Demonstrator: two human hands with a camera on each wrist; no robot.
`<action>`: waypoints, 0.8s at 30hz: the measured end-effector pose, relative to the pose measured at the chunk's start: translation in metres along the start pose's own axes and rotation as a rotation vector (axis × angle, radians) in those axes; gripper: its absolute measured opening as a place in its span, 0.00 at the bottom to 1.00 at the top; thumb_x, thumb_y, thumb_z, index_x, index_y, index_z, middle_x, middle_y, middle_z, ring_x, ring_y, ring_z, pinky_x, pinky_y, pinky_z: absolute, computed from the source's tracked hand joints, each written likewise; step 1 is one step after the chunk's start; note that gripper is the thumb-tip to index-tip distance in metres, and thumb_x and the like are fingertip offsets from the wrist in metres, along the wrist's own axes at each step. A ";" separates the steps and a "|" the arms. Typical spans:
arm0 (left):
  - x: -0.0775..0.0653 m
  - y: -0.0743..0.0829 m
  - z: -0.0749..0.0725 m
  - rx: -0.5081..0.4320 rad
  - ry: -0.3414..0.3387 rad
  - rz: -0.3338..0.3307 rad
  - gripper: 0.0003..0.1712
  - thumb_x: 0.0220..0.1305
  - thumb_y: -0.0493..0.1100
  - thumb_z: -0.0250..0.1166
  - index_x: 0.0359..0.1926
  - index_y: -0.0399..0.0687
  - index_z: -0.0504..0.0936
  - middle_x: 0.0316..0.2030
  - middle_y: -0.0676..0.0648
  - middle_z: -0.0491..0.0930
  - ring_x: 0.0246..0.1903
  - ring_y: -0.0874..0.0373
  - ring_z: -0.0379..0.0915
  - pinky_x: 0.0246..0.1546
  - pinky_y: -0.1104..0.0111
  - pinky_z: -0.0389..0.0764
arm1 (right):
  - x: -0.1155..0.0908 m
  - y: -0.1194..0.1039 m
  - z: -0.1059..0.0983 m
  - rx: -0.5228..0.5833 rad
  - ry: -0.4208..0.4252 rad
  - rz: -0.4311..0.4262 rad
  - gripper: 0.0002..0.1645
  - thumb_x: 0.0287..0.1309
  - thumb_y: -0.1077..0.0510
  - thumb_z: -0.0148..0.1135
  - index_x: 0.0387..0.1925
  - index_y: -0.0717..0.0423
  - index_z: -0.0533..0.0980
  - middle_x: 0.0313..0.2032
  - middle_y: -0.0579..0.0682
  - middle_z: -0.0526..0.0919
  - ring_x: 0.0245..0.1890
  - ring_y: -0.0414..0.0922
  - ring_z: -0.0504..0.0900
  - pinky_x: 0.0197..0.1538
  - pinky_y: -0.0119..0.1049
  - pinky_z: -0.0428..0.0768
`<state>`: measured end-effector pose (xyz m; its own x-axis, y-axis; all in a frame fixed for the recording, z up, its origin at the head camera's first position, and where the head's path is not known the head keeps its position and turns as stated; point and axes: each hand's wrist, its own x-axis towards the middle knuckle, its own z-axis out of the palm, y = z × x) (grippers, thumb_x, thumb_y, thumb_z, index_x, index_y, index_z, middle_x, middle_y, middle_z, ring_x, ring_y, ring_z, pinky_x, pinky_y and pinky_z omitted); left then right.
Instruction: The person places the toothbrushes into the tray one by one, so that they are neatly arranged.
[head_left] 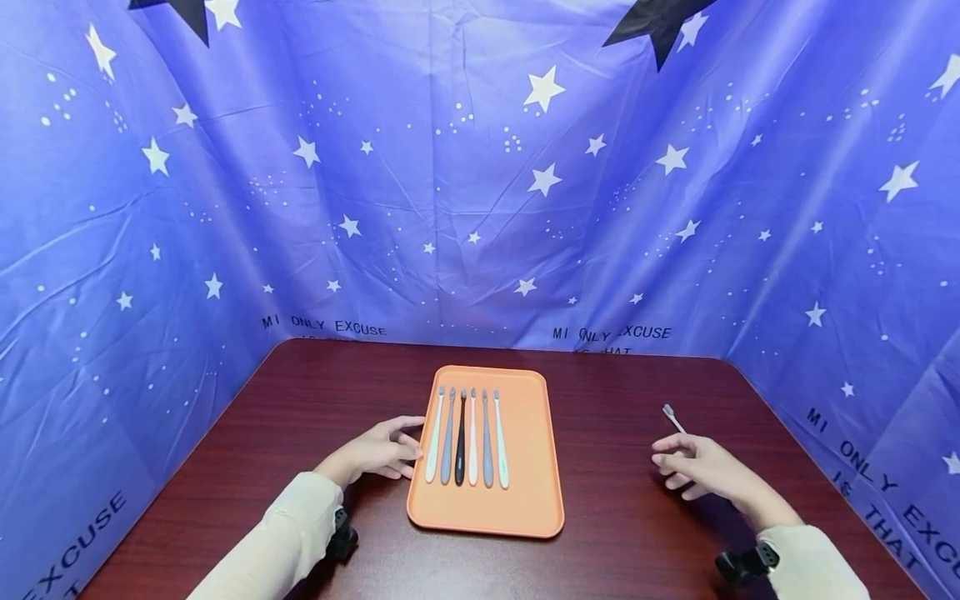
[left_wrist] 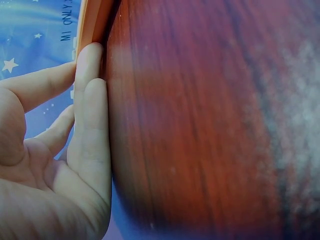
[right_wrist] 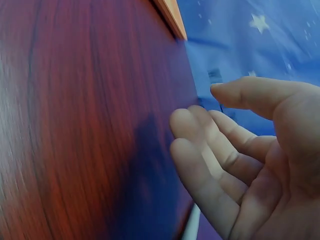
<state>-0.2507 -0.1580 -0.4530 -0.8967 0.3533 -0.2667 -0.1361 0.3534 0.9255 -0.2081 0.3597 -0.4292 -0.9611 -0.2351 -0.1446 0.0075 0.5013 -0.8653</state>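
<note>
In the head view my left hand (head_left: 382, 450) is at the left edge of an orange tray (head_left: 483, 515). Its extended fingers touch the tray's side, as the left wrist view also shows. Several toothbrushes lie side by side on the tray, heads away from me, among them a black toothbrush (head_left: 461, 450), a pink-white toothbrush (head_left: 472, 450) and a mint toothbrush (head_left: 502, 450). To the right of the tray, my right hand (head_left: 701, 468) hovers low over the table, thumb apart from loosely bent fingers. A pale toothbrush (head_left: 674, 418) shows just beyond it, its handle partly hidden behind the hand.
A dark red wooden table (head_left: 607, 517) carries everything. Blue star-printed cloth (head_left: 480, 183) hangs behind the table and along both sides. Black wrist cameras sit at both cuffs.
</note>
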 end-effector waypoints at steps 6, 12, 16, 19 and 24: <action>0.001 -0.002 -0.001 0.000 0.005 -0.004 0.40 0.64 0.38 0.67 0.74 0.42 0.61 0.44 0.45 0.81 0.32 0.50 0.85 0.33 0.60 0.82 | -0.012 0.012 -0.024 -0.017 0.058 0.037 0.29 0.68 0.56 0.59 0.58 0.78 0.66 0.36 0.54 0.83 0.30 0.47 0.82 0.31 0.45 0.82; 0.001 -0.002 0.000 0.002 0.005 0.007 0.40 0.64 0.38 0.67 0.74 0.42 0.61 0.44 0.45 0.81 0.32 0.50 0.85 0.33 0.60 0.82 | -0.022 0.027 -0.042 0.037 0.082 0.080 0.28 0.69 0.58 0.58 0.58 0.78 0.64 0.32 0.48 0.80 0.23 0.39 0.75 0.25 0.36 0.76; 0.001 -0.001 0.001 0.005 0.008 0.005 0.40 0.64 0.38 0.67 0.74 0.42 0.61 0.44 0.45 0.81 0.32 0.50 0.85 0.32 0.60 0.81 | -0.029 0.034 -0.052 -0.015 0.120 0.108 0.30 0.69 0.57 0.58 0.60 0.78 0.64 0.32 0.49 0.80 0.23 0.39 0.73 0.26 0.36 0.76; 0.001 -0.001 0.001 0.005 0.008 0.002 0.40 0.64 0.38 0.67 0.74 0.42 0.61 0.44 0.45 0.81 0.31 0.51 0.85 0.32 0.61 0.81 | -0.033 0.038 -0.056 -0.085 0.162 0.141 0.32 0.69 0.54 0.59 0.60 0.77 0.65 0.34 0.49 0.82 0.25 0.41 0.76 0.30 0.40 0.79; 0.002 -0.001 0.001 0.001 0.006 0.001 0.40 0.64 0.38 0.67 0.74 0.42 0.60 0.44 0.45 0.81 0.30 0.51 0.85 0.31 0.62 0.81 | -0.034 0.045 -0.060 -0.116 0.187 0.189 0.34 0.68 0.52 0.60 0.60 0.78 0.65 0.32 0.47 0.80 0.27 0.42 0.76 0.31 0.40 0.79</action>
<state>-0.2523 -0.1572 -0.4548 -0.8992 0.3490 -0.2639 -0.1345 0.3535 0.9257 -0.1913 0.4405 -0.4348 -0.9799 0.0239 -0.1979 0.1704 0.6158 -0.7693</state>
